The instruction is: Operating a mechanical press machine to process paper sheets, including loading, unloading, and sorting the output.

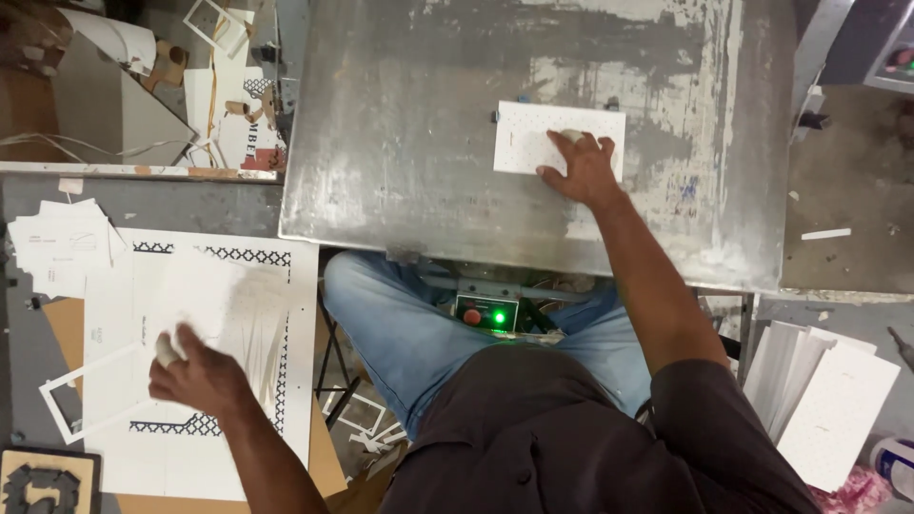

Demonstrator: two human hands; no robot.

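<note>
My right hand (581,167) presses flat, fingers spread, on a small white punched card (533,138) lying on the worn metal press plate (409,143). My left hand (195,371) rests low at the left on a stack of large white die-cut sheets (228,305) with black patterned borders. One fingertip of that hand is wrapped in white tape. A thin white cut-out frame (71,405) lies just left of it. Whether the left hand grips a sheet or only touches it is unclear.
A control box with a red button and a green light (487,312) sits under the plate's front edge, above my knees. White card stacks (828,390) lie at right, loose small sheets (62,243) at left. Paper scraps fill a bin (190,86) at the upper left.
</note>
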